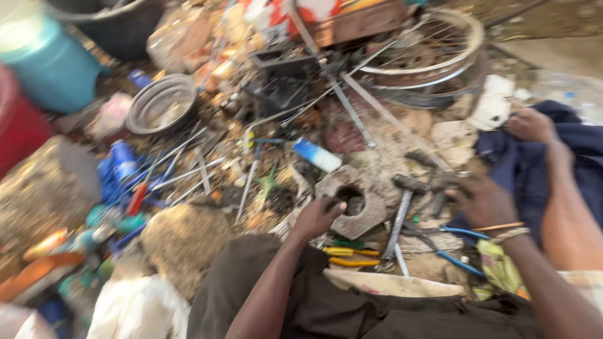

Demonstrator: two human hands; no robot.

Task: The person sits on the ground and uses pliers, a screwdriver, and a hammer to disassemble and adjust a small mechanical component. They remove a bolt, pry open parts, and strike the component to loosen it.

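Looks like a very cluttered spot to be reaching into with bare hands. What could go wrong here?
The left hand rests on a concrete block with a hole; its rough edge could scrape skin or pinch a finger if it shifts. The right hand reaches among dark tools next to a hammer, so a knock could bruise it. Loose metal rods and pliers lie scattered nearby and might jab a hand.

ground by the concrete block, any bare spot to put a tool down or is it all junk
Mostly crowded. The barest patch is the dusty strip right of the concrete block, up toward the bicycle rim. Between block and hammer is tight; the left hand and right hand flank it. Left of the block, rods and bottles fill everything.
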